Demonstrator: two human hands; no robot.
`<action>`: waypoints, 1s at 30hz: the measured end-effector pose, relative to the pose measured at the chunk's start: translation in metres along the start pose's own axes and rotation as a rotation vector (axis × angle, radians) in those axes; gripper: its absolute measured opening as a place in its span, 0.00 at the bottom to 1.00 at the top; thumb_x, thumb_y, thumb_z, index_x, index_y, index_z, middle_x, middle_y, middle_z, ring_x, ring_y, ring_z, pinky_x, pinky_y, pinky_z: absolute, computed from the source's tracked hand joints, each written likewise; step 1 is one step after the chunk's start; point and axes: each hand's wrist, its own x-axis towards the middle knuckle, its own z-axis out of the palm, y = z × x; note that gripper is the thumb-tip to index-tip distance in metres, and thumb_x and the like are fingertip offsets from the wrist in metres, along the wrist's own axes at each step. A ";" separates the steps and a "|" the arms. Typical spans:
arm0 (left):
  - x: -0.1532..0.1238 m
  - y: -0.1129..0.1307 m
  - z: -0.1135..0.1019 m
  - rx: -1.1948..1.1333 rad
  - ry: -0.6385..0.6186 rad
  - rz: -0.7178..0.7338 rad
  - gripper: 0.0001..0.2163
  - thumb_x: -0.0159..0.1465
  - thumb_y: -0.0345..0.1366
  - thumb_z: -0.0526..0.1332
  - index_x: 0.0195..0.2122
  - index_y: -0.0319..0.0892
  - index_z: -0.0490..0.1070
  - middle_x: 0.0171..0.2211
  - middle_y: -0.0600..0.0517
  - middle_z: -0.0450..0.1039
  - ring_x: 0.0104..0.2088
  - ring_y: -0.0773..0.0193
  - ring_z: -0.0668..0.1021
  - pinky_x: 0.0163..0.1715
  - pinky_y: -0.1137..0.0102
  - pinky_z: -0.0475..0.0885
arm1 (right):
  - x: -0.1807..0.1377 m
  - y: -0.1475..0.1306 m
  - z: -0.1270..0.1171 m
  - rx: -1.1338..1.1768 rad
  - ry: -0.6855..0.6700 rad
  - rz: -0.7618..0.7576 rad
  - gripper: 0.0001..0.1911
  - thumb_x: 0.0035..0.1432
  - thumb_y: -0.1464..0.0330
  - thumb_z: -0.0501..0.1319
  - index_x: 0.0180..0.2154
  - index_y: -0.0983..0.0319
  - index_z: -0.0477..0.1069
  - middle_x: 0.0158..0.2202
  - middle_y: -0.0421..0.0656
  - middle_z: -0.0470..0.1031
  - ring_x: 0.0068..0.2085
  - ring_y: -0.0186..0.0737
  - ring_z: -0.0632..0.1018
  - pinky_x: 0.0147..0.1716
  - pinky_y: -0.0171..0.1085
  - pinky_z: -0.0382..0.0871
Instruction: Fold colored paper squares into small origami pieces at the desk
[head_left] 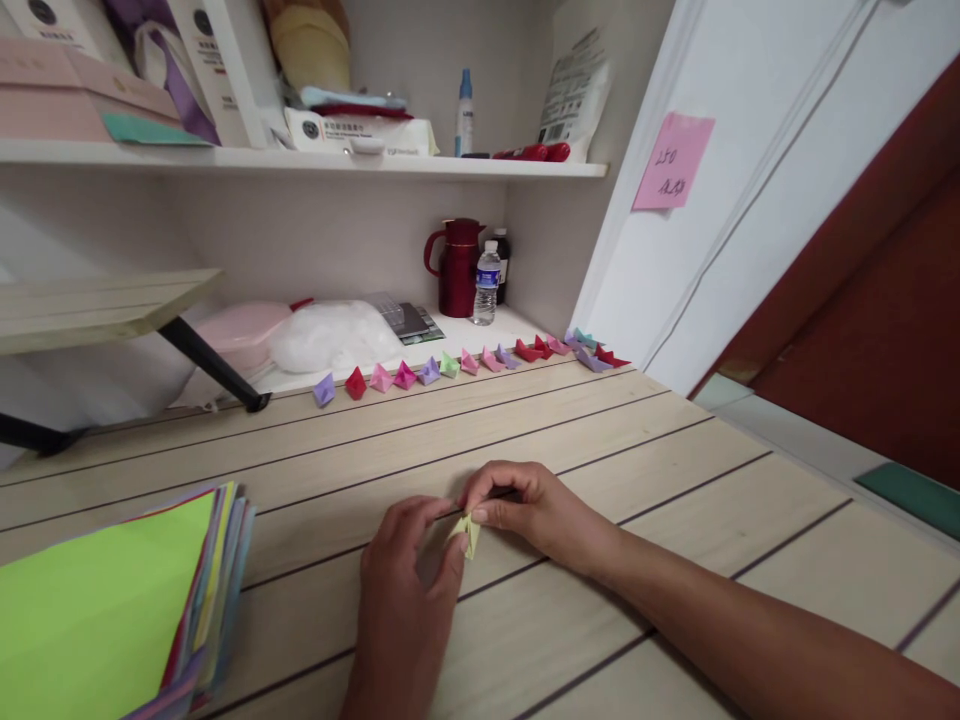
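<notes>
A small piece of folded pale yellow paper (470,538) is between my two hands, just above the wooden table (600,420). My right hand (529,508) pinches its upper edge between thumb and bent fingers. My left hand (409,565) holds the paper from the left, its thumb against the near side and its index finger curled behind. Part of the paper is hidden by the fingers. Along the table's back edge runs a row of small folded paper boats, among them a purple one (324,390), a red one (355,384) and a green one (449,366).
A stack of coloured paper (97,610), lime green on top, lies at the left. A small raised stand (105,305) with black legs is behind it. Past the boats are a red jug (459,270), a water bottle (487,285) and a white plastic bag (330,338).
</notes>
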 end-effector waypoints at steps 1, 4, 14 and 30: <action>0.000 0.001 0.000 -0.001 0.014 0.013 0.10 0.56 0.37 0.63 0.39 0.47 0.76 0.40 0.50 0.77 0.42 0.56 0.79 0.45 0.59 0.73 | 0.000 0.000 0.000 -0.019 -0.001 -0.013 0.13 0.57 0.59 0.67 0.31 0.63 0.76 0.32 0.42 0.77 0.36 0.39 0.76 0.40 0.37 0.68; 0.000 0.002 0.001 -0.019 0.009 0.026 0.06 0.57 0.36 0.63 0.36 0.48 0.76 0.38 0.51 0.77 0.41 0.58 0.79 0.45 0.60 0.73 | -0.001 0.000 0.002 -0.045 -0.022 -0.041 0.12 0.58 0.60 0.67 0.31 0.62 0.76 0.33 0.43 0.78 0.37 0.39 0.76 0.40 0.37 0.69; 0.000 0.004 -0.001 -0.039 0.027 -0.043 0.04 0.58 0.36 0.61 0.27 0.47 0.75 0.27 0.55 0.77 0.29 0.63 0.79 0.33 0.68 0.72 | -0.002 0.002 0.002 -0.082 -0.001 0.024 0.12 0.57 0.60 0.68 0.30 0.63 0.77 0.32 0.43 0.78 0.36 0.40 0.77 0.38 0.37 0.71; -0.003 0.004 0.001 0.001 0.053 -0.015 0.04 0.59 0.37 0.62 0.29 0.47 0.76 0.27 0.55 0.78 0.28 0.64 0.79 0.32 0.69 0.72 | -0.005 -0.005 0.008 -0.219 -0.019 -0.194 0.02 0.59 0.67 0.67 0.35 0.59 0.76 0.42 0.45 0.78 0.44 0.42 0.78 0.46 0.40 0.72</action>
